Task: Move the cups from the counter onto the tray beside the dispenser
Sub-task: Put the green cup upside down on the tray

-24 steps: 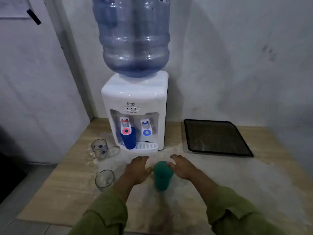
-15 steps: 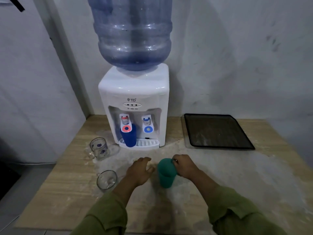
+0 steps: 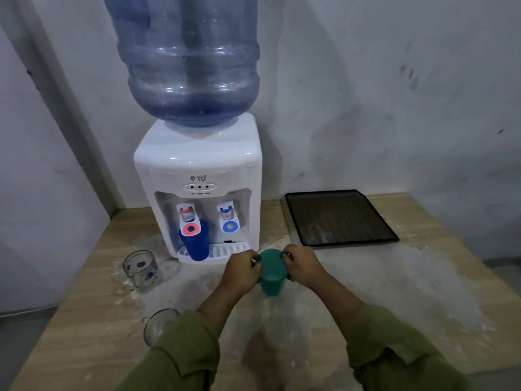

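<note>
A green plastic cup [image 3: 271, 277] stands upright on the counter in front of the dispenser, gripped at its rim from both sides by my left hand [image 3: 243, 270] and my right hand [image 3: 302, 265]. A blue cup [image 3: 195, 244] sits on the drip tray under the red tap. A glass mug with blue spots [image 3: 140, 268] stands left of the dispenser. Another clear glass mug [image 3: 158, 327] is nearer me, partly hidden by my left sleeve. The dark tray [image 3: 339, 218] lies flat to the right of the dispenser with nothing on it.
The white water dispenser [image 3: 198, 176] with a large blue bottle [image 3: 189, 60] stands against the back wall. The wooden counter [image 3: 423, 277] is dusted with white powder. Its left edge drops to the floor; a wall closes the left side.
My left hand moved in and closed on the green cup's left side, joining the right hand. The camera view shifted down and closer.
</note>
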Demonstrator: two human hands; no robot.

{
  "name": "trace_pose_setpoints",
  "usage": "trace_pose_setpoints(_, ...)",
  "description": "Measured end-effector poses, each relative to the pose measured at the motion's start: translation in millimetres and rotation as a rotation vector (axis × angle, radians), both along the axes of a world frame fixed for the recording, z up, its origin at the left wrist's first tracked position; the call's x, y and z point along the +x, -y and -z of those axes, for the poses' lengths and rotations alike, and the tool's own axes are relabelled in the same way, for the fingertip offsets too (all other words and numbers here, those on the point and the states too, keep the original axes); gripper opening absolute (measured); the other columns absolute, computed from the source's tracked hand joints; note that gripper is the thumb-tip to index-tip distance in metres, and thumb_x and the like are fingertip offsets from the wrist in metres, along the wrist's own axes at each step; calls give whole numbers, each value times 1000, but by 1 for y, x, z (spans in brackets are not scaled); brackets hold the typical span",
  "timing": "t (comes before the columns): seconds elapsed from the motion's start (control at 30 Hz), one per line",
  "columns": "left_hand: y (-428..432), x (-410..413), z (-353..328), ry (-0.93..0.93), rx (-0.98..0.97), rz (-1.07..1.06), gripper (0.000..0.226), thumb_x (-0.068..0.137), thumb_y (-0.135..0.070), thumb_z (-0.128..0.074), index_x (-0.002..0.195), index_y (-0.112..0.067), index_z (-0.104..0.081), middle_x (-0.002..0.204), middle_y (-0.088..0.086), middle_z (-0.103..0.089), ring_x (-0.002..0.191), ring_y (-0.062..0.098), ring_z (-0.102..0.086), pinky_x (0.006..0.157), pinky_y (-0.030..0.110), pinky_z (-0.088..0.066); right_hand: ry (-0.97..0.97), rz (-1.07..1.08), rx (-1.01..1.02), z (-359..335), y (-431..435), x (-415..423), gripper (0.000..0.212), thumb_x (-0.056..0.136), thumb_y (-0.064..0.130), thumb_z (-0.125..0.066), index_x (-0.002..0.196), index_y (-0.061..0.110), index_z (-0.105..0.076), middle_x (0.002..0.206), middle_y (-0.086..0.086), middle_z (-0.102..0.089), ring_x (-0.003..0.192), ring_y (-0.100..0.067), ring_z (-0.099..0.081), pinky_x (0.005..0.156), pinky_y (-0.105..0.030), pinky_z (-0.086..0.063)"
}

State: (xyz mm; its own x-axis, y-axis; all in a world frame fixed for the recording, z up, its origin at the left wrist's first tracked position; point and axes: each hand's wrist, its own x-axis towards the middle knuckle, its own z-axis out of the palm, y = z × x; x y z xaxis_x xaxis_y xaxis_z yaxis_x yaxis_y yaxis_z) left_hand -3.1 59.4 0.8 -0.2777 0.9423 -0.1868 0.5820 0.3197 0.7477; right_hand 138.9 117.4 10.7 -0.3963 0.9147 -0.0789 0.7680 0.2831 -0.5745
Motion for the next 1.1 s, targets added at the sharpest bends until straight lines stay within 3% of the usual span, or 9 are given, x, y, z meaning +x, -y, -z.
trace_pose_setpoints(0.13,-20,4,-12,-13,38,-13,17,90,-9,-54,102,-2,-64,99,18,-70,84,28,-71,77,38,-62,-139,64,-35,-3,-9,6,31,97,15,-40,100,-5,-63,99,-27,-66,85,-36,-64,81,-51,-54)
trace_pose_setpoints(0.27,-46,11,-19,3,56,-25,18,88,-6,-53,101,-1,-65,97,21,-70,83,33,-70,79,46,-61,-288,76,-97,-5,-22,19,31,100,11,-32,115,-1,-57,101,-13,-59,88,-21,-54,75,-31,-43)
trace_pose_setpoints(0.43,-82,26,-26,125,26,-92,21,90,-2,-48,103,5,-64,93,19,-64,82,38,-71,74,44,-62,-527,155,-241,0,-53,39,38,96,3,-31,125,8,-55,114,-9,-57,107,-22,-54,98,-41,-46)
trace_pose_setpoints(0.57,-115,42,-31,264,23,-147,23,91,-1,-46,102,8,-64,97,21,-64,82,40,-70,68,42,-62,-477,57,-318,2,-85,58,49,89,-5,-44,136,10,-44,126,-5,-54,118,-18,-51,96,-27,-43)
trace_pose_setpoints(0.77,-170,64,-28,411,-24,-224,20,94,-3,-42,95,4,-61,96,26,-64,68,33,-67,41,22,-56,-282,-42,-299,9,-144,83,77,80,6,-70,143,15,-27,139,-6,-46,126,-18,-45,96,-25,-40)
trace_pose_setpoints(0.87,-192,69,-16,472,-43,-242,24,96,-14,-40,102,0,-59,98,26,-66,66,30,-68,57,36,-60,-251,-58,-246,14,-166,90,75,81,8,-70,142,14,-28,140,-8,-44,127,-19,-43,100,-28,-39)
trace_pose_setpoints(0.97,-210,73,-6,450,-76,-285,36,92,-37,-38,106,-10,-59,111,23,-66,90,39,-68,88,51,-56,-170,-45,-190,21,-190,96,75,82,12,-69,143,16,-26,141,-12,-35,129,-27,-41,109,-36,-35)
trace_pose_setpoints(1.03,-216,75,0,303,-111,-278,49,92,-44,-35,117,-9,-61,124,23,-62,110,38,-61,100,49,-49,-120,-28,-174,24,-204,98,75,83,12,-68,144,16,-25,139,-15,-29,128,-30,-41,112,-37,-32)
trace_pose_setpoints(1.1,-219,81,5,169,-157,-229,52,97,-43,-31,128,-10,-55,135,19,-56,122,35,-53,106,36,-42,-60,-12,-120,29,-219,98,75,82,13,-69,143,14,-25,139,-17,-29,128,-34,-39,111,-41,-33)
